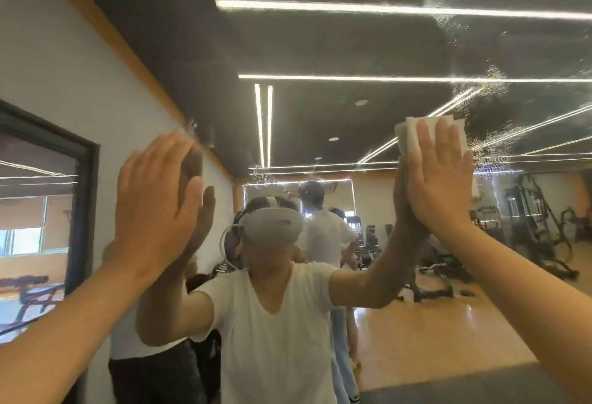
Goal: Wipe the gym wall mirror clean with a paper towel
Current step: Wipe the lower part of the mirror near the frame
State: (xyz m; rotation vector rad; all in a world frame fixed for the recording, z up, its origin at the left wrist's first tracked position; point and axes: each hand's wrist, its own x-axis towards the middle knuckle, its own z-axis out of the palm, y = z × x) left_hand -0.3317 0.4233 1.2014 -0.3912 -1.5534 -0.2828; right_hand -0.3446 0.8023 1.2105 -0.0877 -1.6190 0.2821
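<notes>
Reflected ceiling lights (384,78) and gym machines (528,211) fill the wall mirror (320,45), which takes up most of the view. At right, the right hand (439,179) lies flat on the glass, its grip wide with fingers straight, pressing a folded paper towel (413,138) against the mirror. The towel's top edge shows above the fingertips. At left, the left hand (153,202) appears to rest flat on the glass too, grip wide and holding nothing. Spray droplets (480,89) speckle the glass above and right of the towel, so that patch looks unwiped. With flat pressure and no pinch, the towel could slide out from under the palm on a quick stroke. The bare left palm will likely leave fresh prints, and a soaked towel may smear rather than lift.
</notes>
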